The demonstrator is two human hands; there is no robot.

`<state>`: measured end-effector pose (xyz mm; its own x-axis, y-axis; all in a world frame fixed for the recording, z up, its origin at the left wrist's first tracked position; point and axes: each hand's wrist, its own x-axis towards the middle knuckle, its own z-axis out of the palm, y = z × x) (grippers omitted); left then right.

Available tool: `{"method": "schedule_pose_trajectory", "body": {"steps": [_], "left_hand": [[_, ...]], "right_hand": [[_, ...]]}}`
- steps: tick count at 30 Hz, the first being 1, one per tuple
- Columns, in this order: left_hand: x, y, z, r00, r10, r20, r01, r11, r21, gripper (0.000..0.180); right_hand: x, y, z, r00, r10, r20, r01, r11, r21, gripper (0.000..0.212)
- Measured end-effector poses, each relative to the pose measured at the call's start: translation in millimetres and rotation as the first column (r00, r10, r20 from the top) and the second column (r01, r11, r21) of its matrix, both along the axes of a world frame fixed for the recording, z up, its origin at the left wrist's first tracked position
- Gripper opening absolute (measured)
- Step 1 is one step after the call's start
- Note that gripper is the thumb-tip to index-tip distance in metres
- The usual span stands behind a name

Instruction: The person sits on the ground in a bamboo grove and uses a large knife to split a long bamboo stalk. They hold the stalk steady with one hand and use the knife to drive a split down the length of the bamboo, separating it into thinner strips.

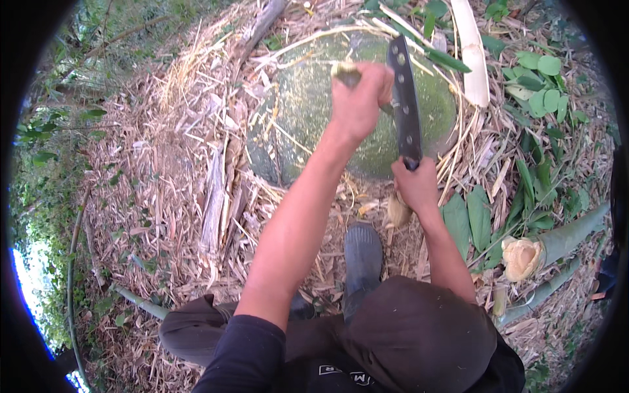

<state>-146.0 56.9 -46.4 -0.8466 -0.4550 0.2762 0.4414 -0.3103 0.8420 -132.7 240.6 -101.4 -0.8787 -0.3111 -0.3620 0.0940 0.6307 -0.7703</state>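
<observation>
Clearly, both hands are busy around the upper middle of the frame: the left hand (360, 101) is clenched around a short yellowish-green piece (346, 74), and the right hand (417, 185) is wrapped round the handle of a dark knife (407, 98), its holed blade pointing toward the top of the frame. That piece sits over the large green mound (377, 147) at upper centre, just left of the blade; whether the edge touches it, I cannot tell.

To trim well, as I judge it, grip the piece firmly and mind the fist around it — the blade looks very near. Short, controlled strokes, directed away from the left hand and the knee (419, 327), would be safest.

Counted: two hands, one knife, one gripped piece, one mound, one pale strip (473, 56) at upper right, three stalks — a thick cut one (567, 236) and a thinner one (544, 295) at right, another (139, 301) at lower left — plus one boot (362, 255) plainly visible below centre and part of a second (301, 306). Leaves (478, 216) at right overlap too much to count.
</observation>
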Motion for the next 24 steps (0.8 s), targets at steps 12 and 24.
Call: {"method": "schedule_pose_trajectory", "body": {"steps": [12, 24], "left_hand": [[0, -2, -9, 0.989, -0.097, -0.111, 0.11, 0.988, 0.111, 0.037], [0, 4, -1, 0.993, -0.067, -0.096, 0.071, 0.997, 0.043, 0.039]], "right_hand": [[23, 10, 1, 0.997, -0.068, 0.042, 0.07, 0.996, -0.064, 0.01], [24, 16, -6, 0.974, -0.221, -0.045, 0.194, 0.925, -0.327, 0.008]]}}
